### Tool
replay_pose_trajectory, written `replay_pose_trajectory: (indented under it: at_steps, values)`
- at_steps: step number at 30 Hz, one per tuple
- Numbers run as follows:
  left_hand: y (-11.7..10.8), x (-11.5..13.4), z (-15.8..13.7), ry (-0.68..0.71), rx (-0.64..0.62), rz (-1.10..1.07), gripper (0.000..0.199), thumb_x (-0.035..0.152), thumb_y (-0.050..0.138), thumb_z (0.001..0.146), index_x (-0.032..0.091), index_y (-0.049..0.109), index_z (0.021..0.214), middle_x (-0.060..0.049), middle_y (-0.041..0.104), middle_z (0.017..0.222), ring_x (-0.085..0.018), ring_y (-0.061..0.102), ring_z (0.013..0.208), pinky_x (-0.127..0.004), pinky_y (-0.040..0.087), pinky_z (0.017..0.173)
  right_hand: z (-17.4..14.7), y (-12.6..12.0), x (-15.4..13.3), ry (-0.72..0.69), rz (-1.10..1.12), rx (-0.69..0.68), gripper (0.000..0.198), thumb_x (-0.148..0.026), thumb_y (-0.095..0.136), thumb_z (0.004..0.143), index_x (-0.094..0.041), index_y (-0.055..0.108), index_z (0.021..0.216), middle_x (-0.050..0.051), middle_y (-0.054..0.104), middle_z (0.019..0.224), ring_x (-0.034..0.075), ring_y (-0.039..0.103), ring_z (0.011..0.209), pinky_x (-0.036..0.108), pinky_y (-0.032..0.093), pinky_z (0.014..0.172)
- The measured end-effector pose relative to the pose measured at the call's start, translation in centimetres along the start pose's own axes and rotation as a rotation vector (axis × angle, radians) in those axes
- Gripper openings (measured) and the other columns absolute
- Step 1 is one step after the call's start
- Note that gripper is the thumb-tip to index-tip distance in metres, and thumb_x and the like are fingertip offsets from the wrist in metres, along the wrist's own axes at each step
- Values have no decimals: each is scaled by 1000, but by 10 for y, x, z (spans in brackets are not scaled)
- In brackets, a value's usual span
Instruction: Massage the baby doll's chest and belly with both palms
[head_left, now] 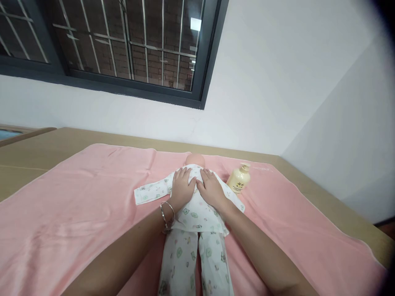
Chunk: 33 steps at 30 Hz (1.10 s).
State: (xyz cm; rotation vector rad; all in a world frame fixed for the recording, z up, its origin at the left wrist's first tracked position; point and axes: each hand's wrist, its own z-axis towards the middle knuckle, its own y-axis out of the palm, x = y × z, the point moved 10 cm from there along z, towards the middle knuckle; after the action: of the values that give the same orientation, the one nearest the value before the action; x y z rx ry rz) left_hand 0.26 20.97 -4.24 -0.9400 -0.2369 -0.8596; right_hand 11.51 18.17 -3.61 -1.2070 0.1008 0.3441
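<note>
A baby doll in white printed pyjamas lies stretched out, its head toward the wall. My left hand rests flat on the upper left of the pyjama top, a silver bangle round its wrist. On the upper right of the same top lies my right hand, palm down. Both hands have their fingers extended, and the thumbs nearly meet at the middle. The left sleeve spreads out to the side. Pyjama trousers run down toward me between my forearms.
A cream pump bottle stands right of the doll, close to the right sleeve. Under everything is a pink blanket on a wooden surface. Behind rise a white wall and a dark-framed window with metal bars.
</note>
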Motion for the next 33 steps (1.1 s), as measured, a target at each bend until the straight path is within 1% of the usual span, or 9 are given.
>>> replay_pose_trajectory:
  at_steps: [5, 12, 16, 18, 20, 23, 26, 29, 33]
  values:
    - [-2, 8, 1, 44, -42, -5, 41, 30, 44, 91, 16, 56, 127, -13, 56, 134, -30, 43, 129, -51, 27, 113, 1, 3, 1, -31, 50, -22, 55, -37, 28, 99, -8, 35, 146, 15, 35, 152, 25, 26, 143, 44, 17, 117]
    - [-8, 15, 0, 89, -16, -12, 39, 26, 48, 87, 18, 58, 123, -11, 60, 128, -28, 49, 122, -48, 33, 109, -1, -3, -3, -35, 23, 21, 56, -40, 25, 100, -8, 37, 145, 15, 37, 151, 26, 29, 142, 44, 18, 116]
    - [-17, 16, -4, 72, 37, -3, 33, 26, 51, 84, 18, 63, 113, -11, 63, 118, -28, 53, 114, -45, 39, 103, -10, -13, -9, -36, -25, 106, 50, -36, 29, 99, -9, 49, 137, 15, 50, 141, 24, 41, 135, 40, 22, 115]
    - [-21, 16, -5, 54, 62, 6, 29, 26, 51, 84, 19, 65, 108, -11, 64, 114, -28, 54, 111, -45, 41, 101, -15, -18, -8, 2, -45, 152, 46, -32, 29, 98, -13, 57, 130, 13, 58, 133, 22, 48, 129, 36, 23, 114]
    - [-22, 14, -5, 34, 71, 18, 27, 27, 51, 84, 20, 65, 106, -11, 64, 113, -28, 55, 111, -44, 41, 101, -17, -21, -4, 48, -59, 167, 45, -31, 29, 98, -15, 59, 127, 12, 61, 130, 21, 50, 127, 35, 25, 113]
    - [-16, 9, -2, 4, 43, 36, 35, 29, 53, 83, 18, 60, 116, -12, 62, 119, -30, 53, 116, -46, 39, 103, -12, -18, 1, 83, -63, 132, 48, -36, 30, 98, -12, 53, 133, 15, 55, 136, 24, 44, 132, 38, 25, 113]
    - [-6, 2, 3, -14, -5, 38, 44, 32, 53, 84, 16, 55, 124, -15, 57, 130, -32, 47, 125, -49, 33, 109, -2, -9, 4, 45, -15, 42, 53, -39, 30, 99, -10, 43, 141, 15, 45, 146, 25, 34, 139, 43, 20, 115]
    - [0, 1, 4, 6, -35, 29, 45, 33, 51, 85, 15, 54, 127, -15, 53, 137, -33, 41, 132, -51, 26, 113, 4, -1, 5, 2, 35, -22, 55, -38, 28, 99, -10, 35, 146, 13, 37, 151, 25, 26, 143, 45, 15, 116]
    - [-5, 8, 1, 70, -8, -7, 39, 30, 50, 86, 17, 57, 122, -13, 59, 130, -29, 49, 125, -47, 32, 111, 5, -3, 3, -30, 22, -26, 54, -35, 28, 99, -9, 34, 146, 14, 37, 151, 24, 26, 143, 45, 14, 116]
